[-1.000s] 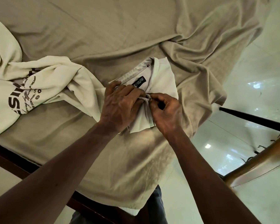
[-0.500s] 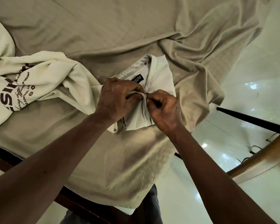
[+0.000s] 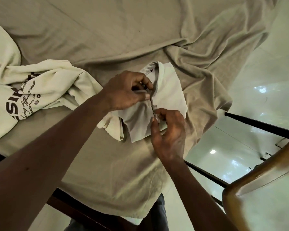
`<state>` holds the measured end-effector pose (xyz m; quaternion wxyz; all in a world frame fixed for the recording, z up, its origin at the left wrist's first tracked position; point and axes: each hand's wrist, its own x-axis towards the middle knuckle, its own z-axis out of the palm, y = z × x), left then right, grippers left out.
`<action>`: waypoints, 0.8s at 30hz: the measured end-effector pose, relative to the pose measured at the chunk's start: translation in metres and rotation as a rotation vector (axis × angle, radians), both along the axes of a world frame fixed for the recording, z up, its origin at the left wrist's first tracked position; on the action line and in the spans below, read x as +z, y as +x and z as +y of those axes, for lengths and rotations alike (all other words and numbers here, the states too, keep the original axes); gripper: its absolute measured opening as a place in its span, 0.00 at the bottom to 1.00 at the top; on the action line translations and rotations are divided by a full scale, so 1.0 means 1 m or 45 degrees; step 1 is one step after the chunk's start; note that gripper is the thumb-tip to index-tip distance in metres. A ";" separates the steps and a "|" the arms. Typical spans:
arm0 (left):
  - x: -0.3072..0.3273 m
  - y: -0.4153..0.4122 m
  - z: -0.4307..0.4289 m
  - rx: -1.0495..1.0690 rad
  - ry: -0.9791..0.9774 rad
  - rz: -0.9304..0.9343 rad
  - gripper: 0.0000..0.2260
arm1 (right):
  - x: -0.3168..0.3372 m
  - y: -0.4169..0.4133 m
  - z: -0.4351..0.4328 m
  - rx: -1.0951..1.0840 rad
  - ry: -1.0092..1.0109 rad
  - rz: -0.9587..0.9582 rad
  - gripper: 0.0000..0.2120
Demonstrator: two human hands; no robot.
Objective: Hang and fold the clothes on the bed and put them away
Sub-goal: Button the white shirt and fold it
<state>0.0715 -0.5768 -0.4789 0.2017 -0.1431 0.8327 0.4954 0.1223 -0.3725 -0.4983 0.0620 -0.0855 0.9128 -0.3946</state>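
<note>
Two hands meet over a small white shirt [image 3: 167, 90], which lies near the right edge of the bed on the beige sheet [image 3: 107, 30]. The left hand [image 3: 123, 92] pinches the shirt's front edge below the collar, fingers curled. The right hand [image 3: 168, 134] pinches the same edge lower down. A crumpled cream sweatshirt [image 3: 40, 84] lies just to the left.

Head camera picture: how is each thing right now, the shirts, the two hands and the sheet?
bed sheet, wrinkled, draped over the bed's edge.
white shirt, lies on the bed sheet, collar at the far end, front opening pinched.
left hand, pinches the white shirt's front edge near the collar.
right hand, pinches the same edge lower down.
cream printed top, crumpled and unfolded, at the left of the bed.
</note>
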 end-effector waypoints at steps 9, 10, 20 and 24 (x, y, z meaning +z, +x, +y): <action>-0.025 0.048 0.008 0.105 -0.850 0.309 0.15 | -0.005 0.012 0.018 0.498 0.400 0.215 0.20; -0.028 0.050 0.009 0.132 -0.798 0.237 0.16 | -0.007 0.008 0.020 0.575 0.428 0.213 0.22; -0.021 0.074 0.020 1.193 -0.491 0.278 0.09 | 0.000 -0.067 0.044 -0.458 0.136 -0.472 0.17; -0.009 0.109 0.056 1.000 -0.320 -0.346 0.13 | 0.014 -0.072 0.063 -0.086 0.250 -0.654 0.14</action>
